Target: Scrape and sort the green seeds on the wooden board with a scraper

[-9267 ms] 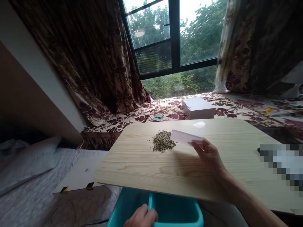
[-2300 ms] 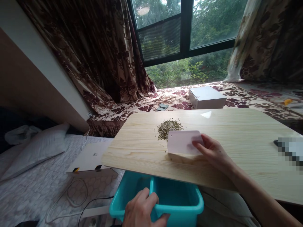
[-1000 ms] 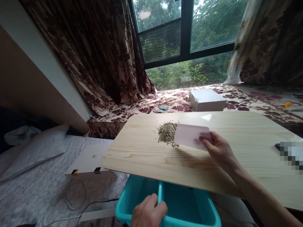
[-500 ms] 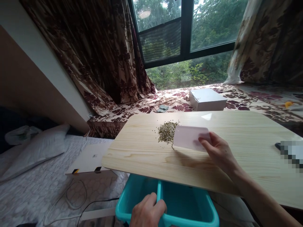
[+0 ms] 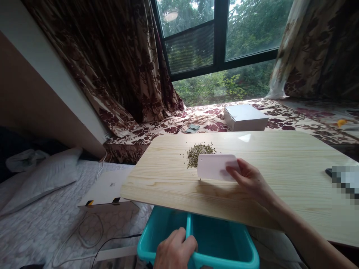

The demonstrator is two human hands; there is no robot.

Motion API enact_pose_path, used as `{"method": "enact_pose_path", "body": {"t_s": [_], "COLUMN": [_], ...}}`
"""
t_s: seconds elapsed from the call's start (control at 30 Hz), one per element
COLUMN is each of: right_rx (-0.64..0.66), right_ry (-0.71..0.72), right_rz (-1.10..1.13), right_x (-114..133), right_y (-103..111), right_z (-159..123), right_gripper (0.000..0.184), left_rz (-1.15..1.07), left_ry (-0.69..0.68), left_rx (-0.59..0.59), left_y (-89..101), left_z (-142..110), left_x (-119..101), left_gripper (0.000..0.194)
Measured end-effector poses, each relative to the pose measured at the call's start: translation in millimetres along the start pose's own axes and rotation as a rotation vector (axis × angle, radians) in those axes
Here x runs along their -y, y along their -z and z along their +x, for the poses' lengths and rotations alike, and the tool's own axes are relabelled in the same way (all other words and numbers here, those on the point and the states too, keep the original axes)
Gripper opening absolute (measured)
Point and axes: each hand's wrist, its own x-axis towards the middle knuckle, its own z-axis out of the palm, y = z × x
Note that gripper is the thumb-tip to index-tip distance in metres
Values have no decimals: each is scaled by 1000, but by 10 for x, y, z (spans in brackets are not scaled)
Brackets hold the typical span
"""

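- Scraper (image 5: pixel 214 167), flat, pale pink, with rounded corners and a small hole near its upper left corner; it is held tilted over the desk (image 5: pixel 165 181) at the near right side of the bean pile (image 5: pixel 198 150), hiding part of it from view.
- The right hand (image 5: pixel 251 176) pinches the scraper's right end, thumb on the near face, fingers behind.
- The bean pile lies on the far left half of the desk, a loose heap with strays around its rim; it seems to be small green beans mixed with paler grains, though they are too small to be sure.
- The left hand (image 5: pixel 175 249) is closed around the divider (image 5: pixel 189 226) of the teal bin (image 5: pixel 228 261), where it meets the near rim.
- The bin has two compartments and sits below the desk's near edge, its far part hidden under the desktop.
- At the desk's right end lies a dark-edged object (image 5: pixel 345 182), blurred out.
- Beyond the desk, a white box (image 5: pixel 246 115) and a folded grey-green cloth (image 5: pixel 193 128) rest on the floral window seat (image 5: pixel 169 130), with patterned curtains (image 5: pixel 120 71) either side of the window (image 5: pixel 220 56).
- To the left, a flat white carton (image 5: pixel 108 186) and a pillow (image 5: pixel 56 173) lie on the bed (image 5: pixel 60 209).
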Motion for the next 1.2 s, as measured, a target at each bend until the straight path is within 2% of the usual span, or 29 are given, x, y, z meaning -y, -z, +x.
{"method": "enact_pose_path", "body": {"t_s": [0.2,0.37,0.47,0.63,0.77,0.8,0.87,0.93,1.0,1.2], "right_rx": [78,-23,-5,79,310,333,250,64,-60,-94], "right_ry": [-39,-52,-58,-94,-227,-248,-236,-175,-127,-99], "right_rz": [20,52,47,18,86,107,133,105,34,-88], "right_x": [24,28,21,94,209,225,221,169,92,7], "right_y": [28,34,4,43,168,192,221,226,218,176], "right_z": [-17,33,66,27,-62,-73,-67,-27,24,80], "right_gripper": [28,28,27,25,28,29,30,28,23,18], "left_rz": [15,14,20,7,-15,-18,-18,-13,-9,-9], "left_ry": [-17,18,26,50,81,82,75,66,61,60], "left_rx": [7,7,-6,11,30,28,16,8,9,-4], "left_y": [4,13,11,24,40,41,40,34,28,52], "left_z": [-9,-7,-7,-25,-30,-29,-23,-17,-12,-7], "left_x": [17,-8,-19,-5,-4,-8,-17,-22,-24,-32], "left_gripper": [31,29,27,27,26,27,27,28,28,32]}}
